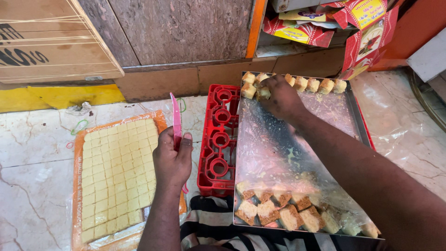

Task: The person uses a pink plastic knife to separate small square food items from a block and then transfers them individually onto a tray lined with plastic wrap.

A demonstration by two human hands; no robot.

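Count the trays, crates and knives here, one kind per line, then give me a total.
Steel tray lined with plastic, right hand on its sweets: 1
Orange tray of cut yellow squares: 1
Red crate: 1
Pink knife, in left hand: 1
Total: 4

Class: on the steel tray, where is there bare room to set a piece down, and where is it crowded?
Free: the plastic-lined middle of the steel tray, between the far row of cake cubes and the near brown-edged cake squares. Crowded: both ends.

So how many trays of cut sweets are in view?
2: an orange tray of yellow squares on the floor by the left hand, and a steel tray under the right hand.
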